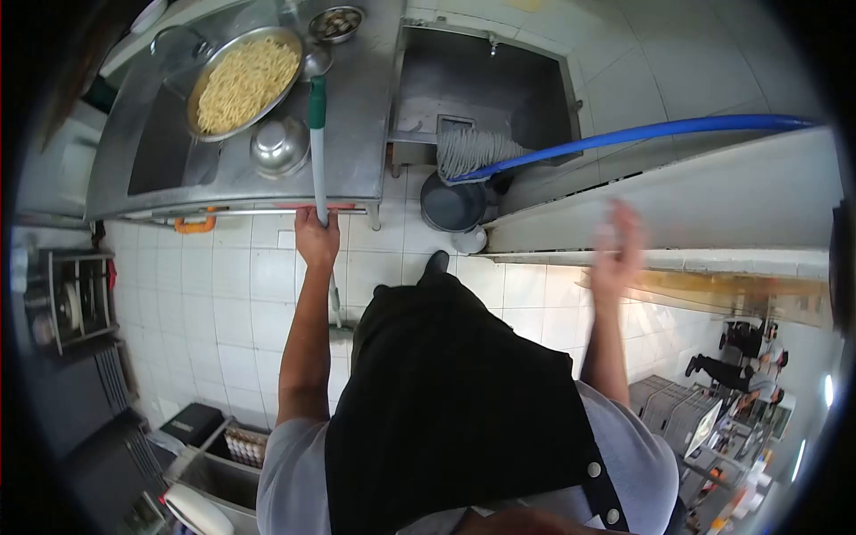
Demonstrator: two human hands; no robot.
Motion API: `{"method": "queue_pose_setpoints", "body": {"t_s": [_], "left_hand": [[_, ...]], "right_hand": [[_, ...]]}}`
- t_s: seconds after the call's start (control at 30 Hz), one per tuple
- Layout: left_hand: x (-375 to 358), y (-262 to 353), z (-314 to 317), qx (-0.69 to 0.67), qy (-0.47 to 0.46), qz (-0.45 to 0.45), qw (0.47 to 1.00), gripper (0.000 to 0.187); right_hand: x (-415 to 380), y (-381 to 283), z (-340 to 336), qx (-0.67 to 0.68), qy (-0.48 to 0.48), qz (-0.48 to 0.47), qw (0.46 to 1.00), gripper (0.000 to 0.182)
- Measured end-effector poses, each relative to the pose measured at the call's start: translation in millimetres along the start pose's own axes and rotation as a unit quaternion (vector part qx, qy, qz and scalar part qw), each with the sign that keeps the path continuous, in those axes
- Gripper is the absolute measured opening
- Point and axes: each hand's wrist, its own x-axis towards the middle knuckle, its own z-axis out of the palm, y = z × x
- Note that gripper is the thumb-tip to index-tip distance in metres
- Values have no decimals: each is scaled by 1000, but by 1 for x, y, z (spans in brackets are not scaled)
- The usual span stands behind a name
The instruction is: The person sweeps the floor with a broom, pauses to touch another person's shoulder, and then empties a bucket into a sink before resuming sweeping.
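Left hand (316, 239) is closed in a full fist round a pale tool handle with a green grip (316, 152), at 11 o'clock from the person's dark apron (446, 392); the handle runs from the tiled floor (214, 303) up past the front edge of the steel counter (357, 107), and its lower end looks like a squeegee or broom head, though that part is too hidden to tell. Right hand (617, 254) is raised at 2 o'clock, fingers spread, holding nothing and motion-blurred, close to a blue-handled mop (624, 135) whose head sits in the floor sink (499, 80) at 12 o'clock. To do this step well, judging from the grip: keep the fist lower on the shaft for control, keep the handle clear of the counter edge, and bring the free hand onto the shaft before pushing. Counts: one noodle pan (242, 82) at 10 o'clock, one upturned steel bowl (279, 145), one small bowl of dark food (336, 23), one ladle (316, 59), one dark bucket (453, 205), two long-handled tools, one egg tray (247, 443) at 8 o'clock.
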Motion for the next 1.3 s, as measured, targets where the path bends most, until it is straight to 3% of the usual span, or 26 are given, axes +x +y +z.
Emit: {"method": "queue_pose_setpoints", "body": {"t_s": [0.03, 0.07, 0.1, 0.13, 0.17, 0.2, 0.23, 0.3, 0.37, 0.43, 0.47, 0.5, 0.53, 0.57, 0.6, 0.63, 0.7, 0.8, 0.87, 0.93, 1.0, 1.07, 1.1, 1.13, 1.3], "left_hand": [[10, 8, 5, 15, 46, 92, 995, 35], [20, 15, 9, 28, 91, 182, 979, 35], [30, 12, 22, 29, 87, 191, 977, 35], [41, -1, 42, 23, 76, 199, 977, 38], [51, -7, 54, 18, 66, 207, 976, 42], [59, -3, 54, 19, 63, 212, 975, 42], [63, 2, 50, 18, 46, 217, 975, 45], [65, 5, 50, 18, 13, 224, 974, 48], [71, -1, 57, 36, 15, 265, 963, 53], [75, 11, 52, 18, -31, 299, 953, 64], [76, 24, 44, 52, -61, 338, 938, 70], [79, 32, 40, 85, -91, 375, 919, 75], [83, 36, 41, 98, -136, 356, 919, 78], [82, 32, 46, 101, -150, 349, 919, 78], [82, 26, 53, 109, -121, 370, 915, 78], [84, 20, 59, 118, -92, 393, 907, 77], [85, 13, 65, 142, -105, 395, 901, 79], [88, 12, 67, 143, -127, 397, 898, 85], [91, 10, 70, 161, -133, 410, 888, 86], [92, 9, 70, 173, -145, 411, 883, 87], [94, 12, 70, 186, -155, 411, 879, 88], [93, 12, 70, 202, -160, 412, 874, 89], [93, 11, 70, 202, -165, 408, 875, 89], [94, 10, 71, 202, -169, 405, 876, 88], [95, -2, 69, 220, -177, 396, 874, 88]], "right_hand": [[-23, 0, 28, 40, -129, 109, 985, 34], [-65, 23, 67, 123, -197, 179, 956, 36], [-97, 36, 92, 118, -294, 191, 929, 38], [-131, 49, 109, 55, -437, 265, 857, 40], [-156, 51, 119, -2, -516, 264, 815, 42], [-202, 73, 129, 24, -542, 207, 814, 45], [-221, 77, 131, 40, -583, 254, 771, 44], [-273, 108, 141, 79, -620, 312, 716, 41], [-317, 139, 153, 60, -618, 296, 726, 41], [-349, 178, 171, 18, -634, 333, 697, 41], [-407, 228, 197, 38, -644, 222, 731, 40], [-362, 211, 197, -3, -622, 261, 739, 33], [-417, 260, 236, -41, -647, 93, 756, 31], [-438, 288, 262, -9, -590, 122, 798, 37], [-330, 244, 260, 59, -595, 504, 623, 44], [-333, 253, 283, 120, -541, 608, 569, 44], [-332, 266, 320, 209, -484, 659, 537, 42], [-353, 289, 369, 182, -503, 679, 503, 41], [-406, 325, 410, 165, -569, 491, 639, 46], [-426, 347, 445, 5, -437, 485, 757, 55], [-397, 383, 466, -63, -452, 511, 728, 56], [-375, 421, 485, -100, -405, 470, 778, 57], [-404, 458, 508, -161, -377, 430, 805, 56], [-438, 499, 528, -220, -314, 230, 894, 58], [-387, 534, 552, -152, -345, 481, 791, 48]]}}
